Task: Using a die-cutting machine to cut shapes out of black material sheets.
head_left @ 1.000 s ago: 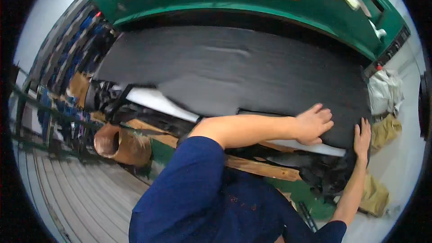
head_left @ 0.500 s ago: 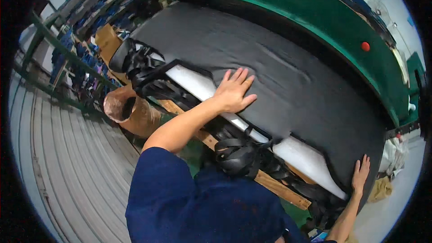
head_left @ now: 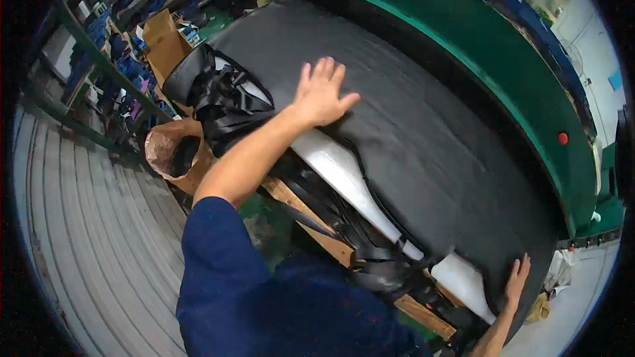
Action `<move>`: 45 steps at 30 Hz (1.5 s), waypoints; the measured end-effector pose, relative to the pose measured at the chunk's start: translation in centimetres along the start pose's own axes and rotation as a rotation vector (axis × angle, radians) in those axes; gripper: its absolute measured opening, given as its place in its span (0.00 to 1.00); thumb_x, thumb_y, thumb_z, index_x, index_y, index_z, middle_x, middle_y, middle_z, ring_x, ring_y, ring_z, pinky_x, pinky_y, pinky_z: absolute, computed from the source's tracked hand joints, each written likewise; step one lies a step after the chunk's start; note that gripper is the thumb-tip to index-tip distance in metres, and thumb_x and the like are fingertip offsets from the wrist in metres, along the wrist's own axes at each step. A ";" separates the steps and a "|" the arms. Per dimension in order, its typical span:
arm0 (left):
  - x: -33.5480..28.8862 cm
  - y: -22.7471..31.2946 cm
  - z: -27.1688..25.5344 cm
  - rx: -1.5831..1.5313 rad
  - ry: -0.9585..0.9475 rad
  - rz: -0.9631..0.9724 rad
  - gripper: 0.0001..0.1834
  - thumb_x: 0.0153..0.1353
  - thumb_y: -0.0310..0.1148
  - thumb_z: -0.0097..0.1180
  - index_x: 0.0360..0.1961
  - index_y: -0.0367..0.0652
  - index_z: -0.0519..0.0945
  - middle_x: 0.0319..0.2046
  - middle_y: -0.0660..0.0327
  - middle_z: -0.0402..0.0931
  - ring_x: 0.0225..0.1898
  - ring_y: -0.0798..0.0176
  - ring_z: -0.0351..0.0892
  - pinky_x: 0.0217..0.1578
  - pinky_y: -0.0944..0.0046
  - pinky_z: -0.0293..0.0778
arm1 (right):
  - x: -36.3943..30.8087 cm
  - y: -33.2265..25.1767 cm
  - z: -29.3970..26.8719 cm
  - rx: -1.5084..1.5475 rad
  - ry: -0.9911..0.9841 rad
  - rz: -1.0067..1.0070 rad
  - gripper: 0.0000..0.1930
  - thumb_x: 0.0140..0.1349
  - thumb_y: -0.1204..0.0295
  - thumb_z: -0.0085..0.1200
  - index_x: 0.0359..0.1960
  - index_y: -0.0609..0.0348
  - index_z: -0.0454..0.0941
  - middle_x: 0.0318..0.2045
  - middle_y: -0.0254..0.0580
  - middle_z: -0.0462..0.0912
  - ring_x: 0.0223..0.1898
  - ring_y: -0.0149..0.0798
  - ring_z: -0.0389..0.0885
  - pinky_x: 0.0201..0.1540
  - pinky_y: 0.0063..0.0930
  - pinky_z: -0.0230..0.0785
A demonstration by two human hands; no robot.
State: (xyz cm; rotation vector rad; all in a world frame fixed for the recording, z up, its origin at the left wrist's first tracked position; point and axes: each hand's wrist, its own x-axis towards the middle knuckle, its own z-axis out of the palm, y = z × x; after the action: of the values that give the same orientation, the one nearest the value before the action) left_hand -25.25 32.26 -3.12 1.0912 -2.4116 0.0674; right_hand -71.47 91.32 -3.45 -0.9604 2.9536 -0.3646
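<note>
A wide sheet of smooth black material covers the work surface before me. On its left part my left hand lies flat with fingers spread, holding nothing. Far to the right, my right hand rests near the sheet's right edge, its fingers stretched out. Along the near edge the sheet is cut in curves, and a white surface shows in the gaps. Black strips and offcuts are bunched at the left end, and another black bundle hangs at the near edge.
A green machine beam with red buttons spans the far side. A wooden bar runs along the near side. At left stand a brown paper bag, an open cardboard box and a green metal frame with shelves behind.
My left hand has moved leftward and away from me over the sheet. The wrinkles in the sheet look flatter. My right hand stays by the right edge; the view has shifted.
</note>
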 end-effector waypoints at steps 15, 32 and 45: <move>0.4 -8.8 0.5 -0.104 -0.503 -0.263 0.52 0.62 0.64 0.48 0.72 0.32 0.52 0.73 0.36 0.44 0.76 0.39 0.37 0.71 0.36 0.33 | 3.7 -7.4 -3.6 0.140 0.065 0.195 0.31 0.67 0.59 0.54 0.65 0.68 0.67 0.65 0.61 0.69 0.68 0.55 0.66 0.70 0.39 0.56; 26.5 2.3 -8.9 -0.316 0.292 0.688 0.31 0.57 0.32 0.65 0.61 0.36 0.71 0.62 0.41 0.68 0.63 0.40 0.69 0.62 0.50 0.68 | 26.4 -34.6 -23.9 0.184 0.500 -0.261 0.18 0.57 0.60 0.59 0.39 0.65 0.85 0.31 0.48 0.87 0.34 0.36 0.85 0.41 0.31 0.76; 41.2 12.1 -6.0 -0.172 0.336 0.753 0.17 0.63 0.31 0.57 0.54 0.43 0.77 0.46 0.46 0.80 0.50 0.41 0.78 0.49 0.49 0.75 | 44.3 -45.2 -19.0 -0.029 0.334 -0.049 0.17 0.48 0.62 0.61 0.35 0.62 0.86 0.36 0.56 0.85 0.39 0.45 0.83 0.42 0.50 0.75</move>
State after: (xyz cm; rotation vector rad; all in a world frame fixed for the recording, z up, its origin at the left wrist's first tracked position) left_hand -54.54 13.36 22.59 0.0441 -2.3223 0.2624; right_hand -82.86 34.15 27.74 -1.0732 3.2431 -0.5344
